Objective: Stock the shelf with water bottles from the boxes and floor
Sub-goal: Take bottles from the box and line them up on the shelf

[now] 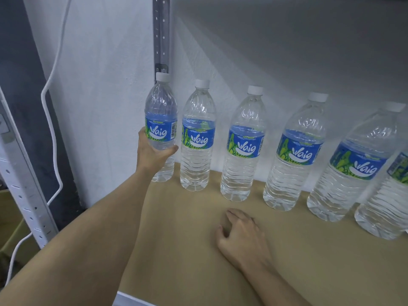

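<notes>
Several clear water bottles with blue-green labels and white caps stand upright in a row along the back of the tan shelf board [183, 235]. My left hand [152, 152] is wrapped around the middle of the leftmost bottle [161, 111], which stands at the shelf's back left corner. The neighbouring bottle [197, 138] stands just to its right, apart from my hand. My right hand [240, 236] rests palm-down on the shelf board in front of the row, fingers loosely curled, holding nothing. At the far right a bottle [384, 206] stands in front of the row, partly cut off.
A perforated grey metal upright [161, 36] runs up the white back wall behind the leftmost bottle. Another white upright [24, 195] frames the shelf's left front. A white cable [51, 138] hangs down the wall at the left. Cardboard shows at the lower left.
</notes>
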### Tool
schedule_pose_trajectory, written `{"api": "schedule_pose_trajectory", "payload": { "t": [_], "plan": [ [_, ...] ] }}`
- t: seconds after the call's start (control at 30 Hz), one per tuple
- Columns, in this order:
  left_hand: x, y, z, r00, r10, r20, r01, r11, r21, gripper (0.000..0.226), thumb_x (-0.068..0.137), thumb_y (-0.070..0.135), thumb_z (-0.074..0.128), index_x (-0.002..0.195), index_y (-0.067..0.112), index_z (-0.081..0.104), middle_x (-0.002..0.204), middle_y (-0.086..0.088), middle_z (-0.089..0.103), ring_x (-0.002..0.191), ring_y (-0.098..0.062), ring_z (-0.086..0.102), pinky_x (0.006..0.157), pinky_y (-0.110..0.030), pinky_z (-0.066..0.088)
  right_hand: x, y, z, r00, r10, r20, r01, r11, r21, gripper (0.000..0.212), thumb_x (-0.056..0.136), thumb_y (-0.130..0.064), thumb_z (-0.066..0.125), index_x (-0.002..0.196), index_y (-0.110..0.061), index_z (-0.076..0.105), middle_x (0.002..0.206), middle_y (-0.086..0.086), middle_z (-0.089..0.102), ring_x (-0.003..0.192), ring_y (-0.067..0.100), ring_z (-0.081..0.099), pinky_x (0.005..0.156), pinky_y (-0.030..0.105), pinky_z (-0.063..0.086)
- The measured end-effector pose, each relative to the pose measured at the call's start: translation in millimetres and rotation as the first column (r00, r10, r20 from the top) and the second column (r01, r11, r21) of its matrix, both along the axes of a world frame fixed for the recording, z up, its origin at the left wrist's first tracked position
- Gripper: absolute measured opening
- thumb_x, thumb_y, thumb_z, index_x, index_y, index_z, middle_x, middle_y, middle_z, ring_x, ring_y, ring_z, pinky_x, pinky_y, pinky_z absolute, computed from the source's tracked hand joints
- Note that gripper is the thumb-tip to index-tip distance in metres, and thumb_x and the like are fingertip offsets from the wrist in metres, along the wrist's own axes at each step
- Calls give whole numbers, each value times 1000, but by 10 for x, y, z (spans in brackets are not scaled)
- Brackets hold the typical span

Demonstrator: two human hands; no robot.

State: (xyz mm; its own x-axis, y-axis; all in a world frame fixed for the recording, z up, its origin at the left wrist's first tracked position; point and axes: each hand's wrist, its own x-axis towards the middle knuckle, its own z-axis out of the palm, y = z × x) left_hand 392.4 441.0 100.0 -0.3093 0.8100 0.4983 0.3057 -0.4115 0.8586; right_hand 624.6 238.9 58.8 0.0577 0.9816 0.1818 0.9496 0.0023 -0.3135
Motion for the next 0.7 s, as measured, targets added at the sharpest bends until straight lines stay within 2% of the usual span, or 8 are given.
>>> {"api": "schedule_pose_trajectory", "payload": {
  "t": [0.3,0.43,0.53,0.7],
  "plan": [
    [10,-71,51,1000,-25,-2,25,999,-44,96,62,24,90,137,23,30,125,6,55,110,-10,57,86,-17,43,-20,26,-32,1000,-25,-2,25,1000,-3,46,91,-43,42,133,-27,53,147,-17,44,129,14,45,105,24,34],
    [-27,-117,74,998,-58,-38,55,996,-70,97,65,25,89,139,22,27,130,5,53,113,-11,54,93,-24,43,-21,23,-21,1000,-12,13,12,1000,9,45,93,-41,42,133,-26,53,147,-16,44,131,11,43,107,24,31],
    [-69,-171,-10,994,-69,-89,58,991,-117,96,70,30,87,142,25,25,136,7,49,117,-12,50,96,-29,41,-24,13,-18,1000,-19,-7,19,1000,9,45,92,-41,42,133,-26,53,146,-16,44,129,15,44,104,24,35],
    [-120,-320,-163,991,-70,-118,36,963,-266,91,75,31,83,144,18,27,128,4,55,109,-16,56,84,-26,41,-24,1,-1,1000,-15,-10,16,1000,23,43,92,-38,43,130,-24,55,146,-13,46,129,15,45,105,25,34]
  ]
}}
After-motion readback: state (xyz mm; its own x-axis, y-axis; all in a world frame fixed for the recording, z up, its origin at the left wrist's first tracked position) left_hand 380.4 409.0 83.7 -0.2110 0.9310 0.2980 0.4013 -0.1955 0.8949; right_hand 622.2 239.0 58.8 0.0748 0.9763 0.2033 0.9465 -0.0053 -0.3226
